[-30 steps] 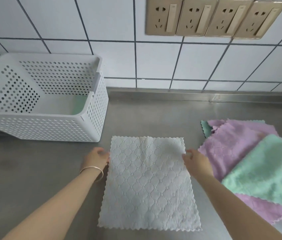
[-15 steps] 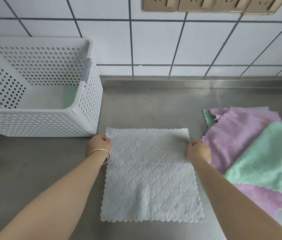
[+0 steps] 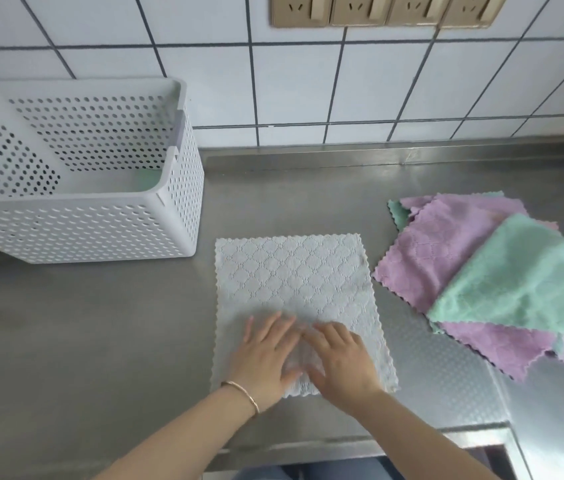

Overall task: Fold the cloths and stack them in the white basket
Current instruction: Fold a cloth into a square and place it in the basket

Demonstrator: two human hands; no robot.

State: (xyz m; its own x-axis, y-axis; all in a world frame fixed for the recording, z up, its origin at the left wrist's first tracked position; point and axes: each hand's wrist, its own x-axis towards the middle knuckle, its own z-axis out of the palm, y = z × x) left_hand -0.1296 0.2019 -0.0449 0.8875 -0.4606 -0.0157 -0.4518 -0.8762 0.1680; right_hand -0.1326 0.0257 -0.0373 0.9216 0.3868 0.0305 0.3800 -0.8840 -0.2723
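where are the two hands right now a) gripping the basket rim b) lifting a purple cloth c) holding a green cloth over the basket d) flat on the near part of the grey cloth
d: the left hand and right hand both lie with straight fingers side by side on the near part of the grey cloth, which is spread on the steel counter, apart from the white basket.
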